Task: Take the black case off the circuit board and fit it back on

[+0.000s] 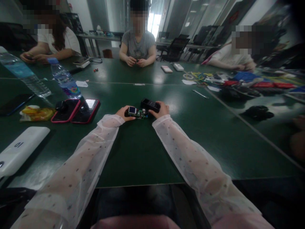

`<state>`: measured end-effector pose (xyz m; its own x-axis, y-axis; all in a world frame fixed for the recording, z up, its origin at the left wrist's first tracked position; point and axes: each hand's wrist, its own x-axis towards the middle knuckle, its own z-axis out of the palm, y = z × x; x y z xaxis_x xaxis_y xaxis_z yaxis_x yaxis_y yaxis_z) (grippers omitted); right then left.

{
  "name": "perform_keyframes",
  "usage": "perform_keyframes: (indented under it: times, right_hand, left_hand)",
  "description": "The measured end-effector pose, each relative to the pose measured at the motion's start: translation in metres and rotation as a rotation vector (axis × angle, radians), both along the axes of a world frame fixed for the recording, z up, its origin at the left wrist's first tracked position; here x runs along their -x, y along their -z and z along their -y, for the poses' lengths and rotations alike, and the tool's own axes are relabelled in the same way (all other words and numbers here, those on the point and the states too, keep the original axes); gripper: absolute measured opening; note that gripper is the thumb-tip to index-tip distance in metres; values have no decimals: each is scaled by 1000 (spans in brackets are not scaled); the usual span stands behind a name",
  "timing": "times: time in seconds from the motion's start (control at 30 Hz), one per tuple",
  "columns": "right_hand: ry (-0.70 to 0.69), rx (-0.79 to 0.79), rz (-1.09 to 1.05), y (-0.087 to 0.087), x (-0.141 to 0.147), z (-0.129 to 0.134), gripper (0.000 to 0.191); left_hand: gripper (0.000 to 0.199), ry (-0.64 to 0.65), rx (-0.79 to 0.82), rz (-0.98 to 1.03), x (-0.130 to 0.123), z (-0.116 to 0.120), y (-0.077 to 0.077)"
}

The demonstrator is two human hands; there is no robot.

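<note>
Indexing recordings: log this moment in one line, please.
left hand: holds green circuit board with small square screen | right hand: holds black rectangular casing | surface: dark-green table

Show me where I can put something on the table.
Bare patches: between the left sleeve and right sleeve, below the circuit board; then rightward to the black object. Crowded: left, around bottles, phones and white device; far right, around cables.

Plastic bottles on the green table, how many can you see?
2. One bottle is near the left edge; a blue-capped bottle is to its right, left of the left hand. Clutter at right may hide others.
</note>
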<state>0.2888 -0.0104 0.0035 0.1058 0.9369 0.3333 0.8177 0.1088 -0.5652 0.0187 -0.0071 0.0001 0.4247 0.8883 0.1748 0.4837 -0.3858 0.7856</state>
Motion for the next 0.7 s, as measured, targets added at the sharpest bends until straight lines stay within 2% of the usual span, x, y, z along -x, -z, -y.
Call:
perform_keyframes:
  times: [0.27,0.53,0.7]
  right_hand:
    - [3,-17,26,2,0,-1,63]
    - [24,19,24,3,-1,-3,61]
    - [23,1,5,6,-3,-6,57]
  left_hand:
    - [61,1,6,13,0,-4,4]
    - [64,-12,67,-36,-1,-1,-5]
    - [64,-15,64,-21,0,-1,-3]
